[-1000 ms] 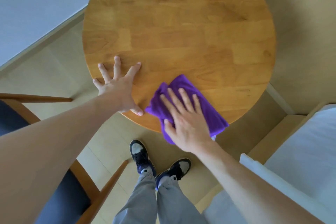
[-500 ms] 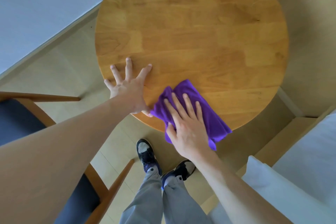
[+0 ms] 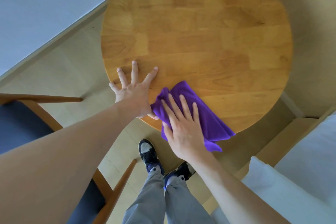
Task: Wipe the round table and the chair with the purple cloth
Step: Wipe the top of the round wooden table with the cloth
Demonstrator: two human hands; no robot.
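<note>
The round wooden table (image 3: 196,29) fills the upper middle of the head view. The purple cloth (image 3: 205,116) lies folded on its near edge, one corner hanging over the rim. My right hand (image 3: 183,127) presses flat on the cloth with straight fingers. Spread flat on the tabletop just left of the cloth is my left hand (image 3: 133,89), its thumb touching the cloth's left edge. The chair (image 3: 23,125), wooden frame with a dark blue seat, stands at the lower left, partly hidden by my left forearm.
A white-covered bed or sofa (image 3: 300,178) with a wooden frame sits at the lower right, close to the table. My feet in dark shoes (image 3: 148,152) stand on the pale floor under the table's near edge. A grey wall (image 3: 36,5) runs along the upper left.
My right hand has slid the cloth leftwards along the table's near edge until it meets my left thumb. My left hand stays planted on the tabletop.
</note>
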